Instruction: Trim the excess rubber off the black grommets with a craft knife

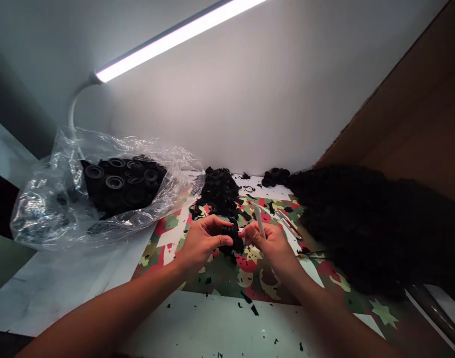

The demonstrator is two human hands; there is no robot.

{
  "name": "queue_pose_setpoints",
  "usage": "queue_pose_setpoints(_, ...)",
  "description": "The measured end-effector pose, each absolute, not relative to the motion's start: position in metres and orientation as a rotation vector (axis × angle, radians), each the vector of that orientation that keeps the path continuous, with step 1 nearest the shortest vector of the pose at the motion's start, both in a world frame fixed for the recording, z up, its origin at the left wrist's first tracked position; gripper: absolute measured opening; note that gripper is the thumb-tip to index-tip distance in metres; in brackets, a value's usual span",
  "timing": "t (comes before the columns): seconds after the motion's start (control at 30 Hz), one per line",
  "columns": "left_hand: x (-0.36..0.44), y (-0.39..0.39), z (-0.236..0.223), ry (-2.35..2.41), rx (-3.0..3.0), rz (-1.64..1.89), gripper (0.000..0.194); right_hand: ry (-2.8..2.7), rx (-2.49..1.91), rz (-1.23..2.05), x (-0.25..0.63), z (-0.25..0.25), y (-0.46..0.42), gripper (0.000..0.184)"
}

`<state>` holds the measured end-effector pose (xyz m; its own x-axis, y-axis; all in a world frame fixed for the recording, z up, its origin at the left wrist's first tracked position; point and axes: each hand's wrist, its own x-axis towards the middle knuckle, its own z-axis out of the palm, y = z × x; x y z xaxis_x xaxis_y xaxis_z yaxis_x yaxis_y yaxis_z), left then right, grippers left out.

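My left hand is closed, with thumb and fingers pinching a small black rubber part. Close on its right is my right hand, fingers curled around a slim white pen-like tool that sticks up from the grip. The tool's working end is hidden. My right thumb and fingertip are at the part's right side; whether they touch it I cannot tell. Below and behind the hands, black rubber scraps lie heaped on a patterned sheet with stars.
At the left, a clear plastic bag holds several round black rubber parts. A large dark pile fills the right side beside a cardboard panel. A red-and-silver tool lies right of my hands. Overhead hangs a lit lamp.
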<state>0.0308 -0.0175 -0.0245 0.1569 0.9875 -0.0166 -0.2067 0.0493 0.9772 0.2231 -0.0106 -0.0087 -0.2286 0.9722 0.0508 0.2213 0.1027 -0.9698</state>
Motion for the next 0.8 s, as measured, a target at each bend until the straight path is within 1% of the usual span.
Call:
queue_pose_setpoints(0.13, 0.031, -0.018, -0.023, 0.914, 1.151, 1.100, 0.029, -1.463, -1.119, 1.377, 0.215, -0.003, -0.019, 0.036)
queue_pose_setpoints(0.23, 0.033, -0.017, -0.026, 0.789, 1.052, 1.104, 0.031, -1.384, -1.094, 1.437, 0.214, -0.005, -0.019, 0.035)
queue_pose_setpoints(0.43, 0.037, -0.017, -0.033, 0.702, 0.799, 1.086, 0.037, -1.290, -1.068, 1.496, 0.216, -0.012, -0.018, 0.033)
queue_pose_setpoints(0.57, 0.035, -0.017, -0.031, 0.700, 0.840, 1.087, 0.039, -1.346, -1.103, 1.455, 0.215, -0.009, -0.019, 0.036)
queue_pose_setpoints(0.8, 0.032, -0.020, -0.014, 0.790, 1.197, 1.004, 0.036, -1.550, -1.054, 1.339, 0.215, -0.012, -0.021, 0.039)
